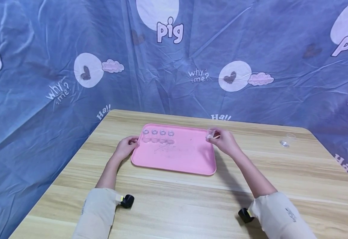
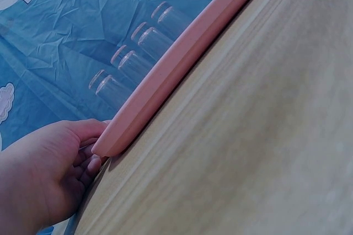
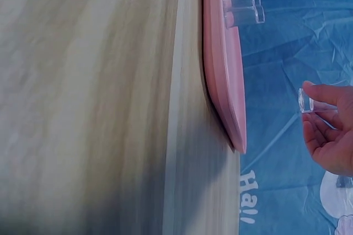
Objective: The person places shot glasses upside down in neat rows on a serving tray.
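My left hand (image 1: 126, 148) grips the left rim of a pink tray (image 1: 188, 159); in the left wrist view, the thumb lies along the rim with curled fingers below. Pinched in my right hand (image 1: 225, 142) is a small clear glass (image 1: 211, 132), held upright above the tray's right edge. The right wrist view shows its thick base (image 3: 305, 101) pointing toward tray level. A row of several clear glasses (image 2: 135, 69) stands upside down at the tray's far left, thick bases up.
Another clear glass (image 1: 285, 142) stands upright on the wooden table (image 1: 174, 202), well to the right of the tray. Behind the table hangs a blue printed cloth (image 1: 168, 73). Black wrist cameras (image 1: 127, 201) stick out from both sleeves.
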A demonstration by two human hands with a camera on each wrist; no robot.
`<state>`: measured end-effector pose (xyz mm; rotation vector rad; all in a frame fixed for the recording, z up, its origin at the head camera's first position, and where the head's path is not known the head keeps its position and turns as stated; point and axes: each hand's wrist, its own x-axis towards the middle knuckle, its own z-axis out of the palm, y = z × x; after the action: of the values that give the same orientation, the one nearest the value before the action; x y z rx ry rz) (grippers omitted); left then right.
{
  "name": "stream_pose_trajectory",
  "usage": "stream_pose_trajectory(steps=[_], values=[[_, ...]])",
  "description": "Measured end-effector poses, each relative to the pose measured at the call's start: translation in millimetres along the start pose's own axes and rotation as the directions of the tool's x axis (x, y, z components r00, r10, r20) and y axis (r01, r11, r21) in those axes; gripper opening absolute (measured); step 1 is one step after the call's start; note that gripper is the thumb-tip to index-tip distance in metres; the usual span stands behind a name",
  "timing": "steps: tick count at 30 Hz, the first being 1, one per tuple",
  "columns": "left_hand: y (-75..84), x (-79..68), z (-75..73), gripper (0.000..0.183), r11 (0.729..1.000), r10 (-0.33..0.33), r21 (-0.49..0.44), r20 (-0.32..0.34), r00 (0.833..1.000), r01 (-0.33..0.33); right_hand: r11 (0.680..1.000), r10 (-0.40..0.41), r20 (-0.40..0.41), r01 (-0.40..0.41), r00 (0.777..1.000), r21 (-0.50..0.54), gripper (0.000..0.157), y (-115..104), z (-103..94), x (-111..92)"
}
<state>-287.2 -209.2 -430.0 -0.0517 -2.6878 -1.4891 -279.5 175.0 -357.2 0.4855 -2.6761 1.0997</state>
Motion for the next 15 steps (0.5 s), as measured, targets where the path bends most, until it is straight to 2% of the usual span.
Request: stream_pose_trajectory(steps=[6,15], values=[[-0.7,0.9,-0.1,0.036,1.0,0.004,-0.006,-0.003,1.0,-0.004,1.0,-0.01,0.007,0.01,1.0,0.021,0.035,-4,9.1,9],[0.3,0.9,0.3,0.036,1.0,0.0,-0.011,0.005,1.0,0.0,0.997,-0.007,0.061,0.002,0.998,0.074,0.038,-12,25.5,21]])
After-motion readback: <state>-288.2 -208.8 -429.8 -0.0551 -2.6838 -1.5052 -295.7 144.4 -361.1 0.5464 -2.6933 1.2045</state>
